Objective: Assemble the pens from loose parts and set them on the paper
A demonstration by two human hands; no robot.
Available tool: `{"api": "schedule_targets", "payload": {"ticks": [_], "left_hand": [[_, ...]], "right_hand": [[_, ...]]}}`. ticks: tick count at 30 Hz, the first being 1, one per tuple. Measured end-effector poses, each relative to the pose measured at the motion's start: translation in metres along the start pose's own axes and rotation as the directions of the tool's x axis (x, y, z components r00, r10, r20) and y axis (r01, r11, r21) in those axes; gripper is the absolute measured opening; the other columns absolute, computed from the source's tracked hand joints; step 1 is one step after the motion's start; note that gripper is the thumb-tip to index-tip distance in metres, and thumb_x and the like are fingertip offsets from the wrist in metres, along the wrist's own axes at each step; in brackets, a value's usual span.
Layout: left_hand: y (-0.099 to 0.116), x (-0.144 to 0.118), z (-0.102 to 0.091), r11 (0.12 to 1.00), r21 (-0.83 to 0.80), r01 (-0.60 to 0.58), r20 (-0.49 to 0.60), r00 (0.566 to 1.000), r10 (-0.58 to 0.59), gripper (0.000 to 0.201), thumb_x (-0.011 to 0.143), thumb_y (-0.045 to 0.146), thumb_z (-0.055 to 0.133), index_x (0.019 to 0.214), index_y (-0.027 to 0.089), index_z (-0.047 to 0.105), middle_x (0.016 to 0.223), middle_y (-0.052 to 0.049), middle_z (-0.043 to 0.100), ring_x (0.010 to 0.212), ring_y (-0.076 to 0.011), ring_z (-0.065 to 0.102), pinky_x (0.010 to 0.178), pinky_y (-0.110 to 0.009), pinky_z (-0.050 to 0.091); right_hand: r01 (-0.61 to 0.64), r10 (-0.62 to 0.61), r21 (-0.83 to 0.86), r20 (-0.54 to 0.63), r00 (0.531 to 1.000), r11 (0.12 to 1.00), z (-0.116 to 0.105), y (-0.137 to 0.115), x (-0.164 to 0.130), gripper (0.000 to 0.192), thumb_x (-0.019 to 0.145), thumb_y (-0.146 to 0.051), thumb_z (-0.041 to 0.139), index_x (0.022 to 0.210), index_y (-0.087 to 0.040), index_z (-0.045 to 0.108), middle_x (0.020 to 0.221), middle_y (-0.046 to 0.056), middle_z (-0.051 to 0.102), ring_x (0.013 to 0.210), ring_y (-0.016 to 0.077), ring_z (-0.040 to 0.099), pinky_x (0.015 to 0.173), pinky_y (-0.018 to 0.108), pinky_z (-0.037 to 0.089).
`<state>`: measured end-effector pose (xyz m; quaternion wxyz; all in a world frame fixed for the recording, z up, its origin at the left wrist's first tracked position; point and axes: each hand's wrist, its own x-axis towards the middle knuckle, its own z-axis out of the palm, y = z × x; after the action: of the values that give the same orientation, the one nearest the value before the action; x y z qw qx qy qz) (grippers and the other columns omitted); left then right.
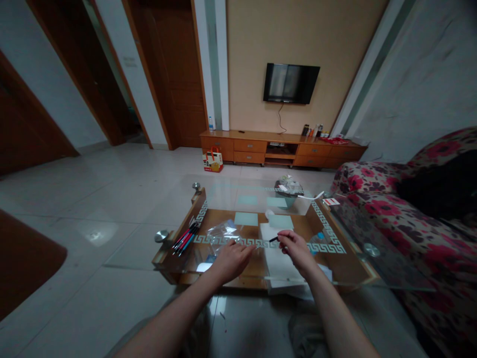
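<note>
My right hand (pixel 296 249) pinches a short, dark, pen-like piece (pixel 274 239) that points left over the glass-topped coffee table (pixel 208 214). My left hand (pixel 234 259) is beside it, fingers drawn together and reaching toward the dark piece. Whatever its fingertips grip is too small to make out. A clear plastic bag (pixel 223 232) lies on the glass just beyond my left hand. Further left is a bunch of pens (pixel 186 238), mostly dark with some red and blue ones.
Beneath the glass is a white box (pixel 279 268). A dark basket (pixel 288 186) sits past the table's far side. A flowered sofa (pixel 383 199) borders the right. Ahead are a TV cabinet (pixel 249 146), a wall television (pixel 291 83) and a carton with red handles (pixel 212 161).
</note>
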<state>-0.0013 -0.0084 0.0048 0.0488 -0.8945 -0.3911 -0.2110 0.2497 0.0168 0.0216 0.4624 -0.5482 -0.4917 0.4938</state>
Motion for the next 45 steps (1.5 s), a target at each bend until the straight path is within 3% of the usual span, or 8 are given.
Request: {"api": "schedule_targets", "payload": {"ticks": [6, 11, 17, 21, 39, 45], "left_hand": [[-0.002, -0.002, 0.002, 1.000, 0.008, 0.003, 0.006, 1.000, -0.003, 0.028, 0.093, 0.021, 0.045, 0.119, 0.020, 0.054, 0.086, -0.006, 0.069, 0.081, -0.0188, 0.064, 0.079, -0.034, 0.043], [-0.002, -0.002, 0.002, 1.000, -0.009, 0.001, 0.014, 1.000, -0.001, 0.028, 0.093, 0.020, 0.044, 0.119, 0.021, 0.053, 0.088, -0.006, 0.069, 0.081, -0.0186, 0.064, 0.080, -0.035, 0.042], [-0.001, -0.002, 0.002, 1.000, -0.014, -0.007, 0.015, 1.000, 0.008, 0.029, 0.092, 0.019, 0.045, 0.120, 0.021, 0.053, 0.090, -0.006, 0.070, 0.082, -0.0189, 0.064, 0.080, -0.035, 0.042], [-0.002, -0.001, 0.002, 1.000, -0.014, -0.012, 0.018, 1.000, 0.012, 0.028, 0.092, 0.019, 0.045, 0.119, 0.021, 0.054, 0.089, -0.006, 0.070, 0.082, -0.0190, 0.064, 0.080, -0.035, 0.041], [-0.002, -0.002, 0.003, 0.999, -0.025, -0.020, 0.018, 1.000, 0.020, 0.028, 0.092, 0.019, 0.045, 0.119, 0.022, 0.052, 0.091, -0.005, 0.069, 0.083, -0.0179, 0.064, 0.080, -0.034, 0.042], [-0.001, -0.001, 0.001, 1.000, -0.015, -0.003, 0.030, 1.000, 0.004, 0.025, 0.093, 0.021, 0.044, 0.116, 0.022, 0.055, 0.088, -0.005, 0.069, 0.082, -0.0183, 0.064, 0.079, -0.034, 0.042]], "right_hand": [[0.143, -0.146, -0.256, 0.007, 0.989, 0.956, -0.034, 0.017, 0.007, 0.021, 0.066, -0.033, 0.067, 0.078, -0.016, 0.062, 0.075, 0.005, 0.066, 0.070, 0.0178, 0.061, 0.064, 0.028, 0.047], [0.127, -0.106, -0.452, 0.072, 0.992, 0.883, -0.051, 0.033, 0.002, 0.021, 0.069, -0.029, 0.064, 0.085, -0.016, 0.067, 0.071, 0.005, 0.068, 0.066, 0.0186, 0.063, 0.062, 0.028, 0.047], [0.192, -0.167, -0.748, 0.110, 0.980, 0.636, -0.053, 0.048, 0.006, 0.013, 0.074, -0.022, 0.061, 0.082, -0.019, 0.072, 0.081, 0.006, 0.070, 0.077, 0.0204, 0.064, 0.074, 0.030, 0.044], [0.182, -0.183, -0.809, 0.094, 0.979, 0.558, -0.052, 0.054, 0.010, 0.015, 0.075, -0.018, 0.062, 0.084, -0.020, 0.073, 0.089, 0.007, 0.067, 0.088, 0.0217, 0.062, 0.083, 0.030, 0.042], [0.185, -0.205, -0.852, 0.093, 0.974, 0.490, -0.050, 0.059, 0.013, 0.014, 0.076, -0.020, 0.059, 0.086, -0.020, 0.069, 0.091, 0.008, 0.065, 0.089, 0.0219, 0.062, 0.082, 0.029, 0.042], [0.126, -0.267, -0.823, -0.032, 0.963, 0.554, -0.047, 0.047, 0.007, 0.012, 0.073, -0.018, 0.057, 0.083, -0.018, 0.065, 0.086, 0.009, 0.065, 0.083, 0.0217, 0.061, 0.078, 0.030, 0.042]]}}
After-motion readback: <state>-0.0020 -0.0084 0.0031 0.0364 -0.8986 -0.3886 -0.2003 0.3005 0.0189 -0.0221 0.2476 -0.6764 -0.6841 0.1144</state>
